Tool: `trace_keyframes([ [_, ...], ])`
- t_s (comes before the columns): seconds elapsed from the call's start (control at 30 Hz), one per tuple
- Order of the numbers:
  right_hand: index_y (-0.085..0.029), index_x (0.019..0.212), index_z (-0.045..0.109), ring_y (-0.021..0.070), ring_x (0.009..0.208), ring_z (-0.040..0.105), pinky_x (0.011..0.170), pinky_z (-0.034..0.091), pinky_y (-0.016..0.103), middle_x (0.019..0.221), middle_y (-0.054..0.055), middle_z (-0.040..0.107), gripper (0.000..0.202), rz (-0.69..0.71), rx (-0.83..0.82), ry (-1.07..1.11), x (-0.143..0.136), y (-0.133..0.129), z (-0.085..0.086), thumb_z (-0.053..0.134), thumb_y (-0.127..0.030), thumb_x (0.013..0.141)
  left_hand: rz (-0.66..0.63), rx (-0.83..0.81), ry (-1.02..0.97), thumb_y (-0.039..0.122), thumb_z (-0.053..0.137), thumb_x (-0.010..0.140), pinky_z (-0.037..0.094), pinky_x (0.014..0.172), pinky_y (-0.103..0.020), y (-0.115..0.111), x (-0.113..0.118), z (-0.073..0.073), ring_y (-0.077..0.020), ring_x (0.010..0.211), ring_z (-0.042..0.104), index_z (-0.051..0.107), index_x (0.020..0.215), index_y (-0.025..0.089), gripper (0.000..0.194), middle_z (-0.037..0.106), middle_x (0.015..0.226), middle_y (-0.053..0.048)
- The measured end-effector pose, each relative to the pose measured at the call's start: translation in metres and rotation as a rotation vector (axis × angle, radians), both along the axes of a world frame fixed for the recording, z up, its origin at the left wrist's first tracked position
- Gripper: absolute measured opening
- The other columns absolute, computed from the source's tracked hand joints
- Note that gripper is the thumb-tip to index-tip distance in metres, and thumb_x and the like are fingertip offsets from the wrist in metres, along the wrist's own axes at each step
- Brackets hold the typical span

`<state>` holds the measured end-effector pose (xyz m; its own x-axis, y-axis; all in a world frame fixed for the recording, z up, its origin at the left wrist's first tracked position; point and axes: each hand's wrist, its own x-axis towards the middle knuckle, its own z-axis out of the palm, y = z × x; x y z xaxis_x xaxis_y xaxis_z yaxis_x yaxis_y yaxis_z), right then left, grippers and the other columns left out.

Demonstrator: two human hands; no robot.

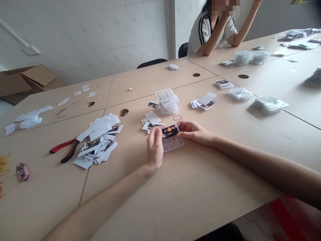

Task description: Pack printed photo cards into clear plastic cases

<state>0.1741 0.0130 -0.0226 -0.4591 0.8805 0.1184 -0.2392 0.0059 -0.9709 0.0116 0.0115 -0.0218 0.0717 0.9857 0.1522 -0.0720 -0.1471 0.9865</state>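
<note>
My left hand (pixel 155 145) is closed on the left side of a small clear plastic box (pixel 174 144), thumb on top. The box has compartments with small items in them, too small to name. A black printed card (pixel 170 131) lies over its upper part. My right hand (pixel 192 131) pinches the card's right end between thumb and fingers. Just beyond my hands stands a stack of similar clear boxes (pixel 167 102). Loose printed cards (pixel 151 120) lie left of the stack, and a red-edged label (pixel 177 117) lies in front of it.
At the left lies a large pile of cards (pixel 100 144) beside red-and-black-handled pliers (pixel 66 149). More cards (pixel 204 101) and boxes (pixel 269 104) are at the right. Across the table sits a person (pixel 213 31) with raised forearms. A cardboard box (pixel 30 82) stands beyond the left edge.
</note>
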Motion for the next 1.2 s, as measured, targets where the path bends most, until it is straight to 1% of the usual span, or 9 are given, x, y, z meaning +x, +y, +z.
trace_keyframes([
  [0.17,-0.017,0.095,0.051,0.0131,0.085,0.052,0.076,0.043,0.027,0.092,0.003,0.054,0.017,-0.11,0.07,-0.092,-0.0066,-0.0079,0.0042,0.047,-0.027,0.082,-0.055,0.021,0.038,0.041,0.04,0.082,0.04,0.085,-0.029,-0.0021,0.0001,-0.0008,-0.0156,0.097,0.052,0.052,0.092,0.019,0.027,0.056,0.101,-0.005],
  [0.3,-0.015,0.096,0.053,0.0114,0.074,0.051,0.062,0.044,0.022,0.085,0.003,0.054,0.02,-0.197,0.171,-0.23,-0.0107,-0.0107,0.003,0.048,-0.027,0.082,-0.153,0.058,0.105,0.036,0.045,0.082,0.041,0.083,-0.027,-0.0028,0.0005,0.0,-0.0147,0.095,0.053,0.048,0.096,0.02,0.022,0.056,0.101,-0.004],
  [0.47,-0.014,0.096,0.053,0.0097,0.068,0.05,0.057,0.042,0.021,0.081,0.002,0.053,0.021,-0.223,0.187,-0.273,-0.01,-0.0087,-0.0017,0.048,-0.028,0.081,-0.252,0.006,0.094,0.03,0.053,0.077,0.043,0.083,-0.028,-0.0008,0.0016,-0.0011,-0.0152,0.094,0.055,0.044,0.101,0.021,0.027,0.058,0.099,-0.004],
  [0.63,-0.015,0.096,0.053,0.0104,0.07,0.051,0.059,0.043,0.022,0.083,0.002,0.054,0.021,-0.215,0.163,-0.25,-0.0096,-0.0091,0.0003,0.05,-0.028,0.08,-0.265,0.057,0.136,0.027,0.055,0.076,0.042,0.088,-0.03,-0.0008,0.0012,-0.0016,-0.0173,0.102,0.052,0.047,0.105,0.021,0.031,0.055,0.108,-0.005],
  [0.77,-0.016,0.091,0.053,0.0126,0.078,0.052,0.067,0.043,0.024,0.086,0.003,0.054,0.02,-0.196,0.13,-0.172,-0.0099,-0.0102,0.0034,0.045,-0.031,0.083,-0.298,0.072,0.159,0.026,0.051,0.078,0.038,0.095,-0.034,-0.0024,0.0003,0.0003,-0.0196,0.11,0.048,0.044,0.11,0.02,0.033,0.051,0.117,-0.007],
  [0.9,-0.016,0.082,0.052,0.0135,0.078,0.052,0.068,0.042,0.026,0.082,0.002,0.054,0.021,-0.217,0.104,-0.153,-0.0095,-0.0099,0.0027,0.042,-0.034,0.084,-0.371,0.076,0.164,0.024,0.046,0.081,0.029,0.102,-0.035,-0.0044,0.0,0.0029,-0.0202,0.12,0.038,0.037,0.121,0.02,0.041,0.042,0.128,-0.008],
  [1.0,-0.016,0.081,0.051,0.0123,0.073,0.05,0.066,0.041,0.025,0.078,0.001,0.053,0.021,-0.296,0.161,-0.22,-0.0092,-0.0096,0.0025,0.04,-0.034,0.085,-0.445,0.07,0.171,0.023,0.044,0.082,0.023,0.106,-0.035,-0.0058,-0.0001,0.0037,-0.0197,0.126,0.028,0.025,0.13,0.021,0.051,0.032,0.136,-0.007],
  [1.1,-0.016,0.082,0.051,0.0102,0.063,0.046,0.057,0.039,0.023,0.072,0.001,0.051,0.021,-0.347,0.223,-0.353,-0.0096,-0.0097,0.0033,0.041,-0.035,0.084,-0.491,0.061,0.189,0.022,0.043,0.083,0.018,0.108,-0.036,-0.0067,-0.0006,0.0031,-0.0196,0.13,0.019,0.015,0.134,0.022,0.058,0.022,0.141,-0.006],
  [1.2,-0.016,0.089,0.05,0.008,0.053,0.042,0.046,0.035,0.021,0.068,-0.001,0.05,0.024,-0.325,0.257,-0.438,-0.0106,-0.0104,0.0031,0.05,-0.037,0.079,-0.527,0.067,0.187,0.021,0.043,0.082,0.017,0.108,-0.035,-0.007,-0.0011,0.0021,-0.0186,0.131,0.015,0.012,0.135,0.023,0.061,0.017,0.143,-0.005],
])
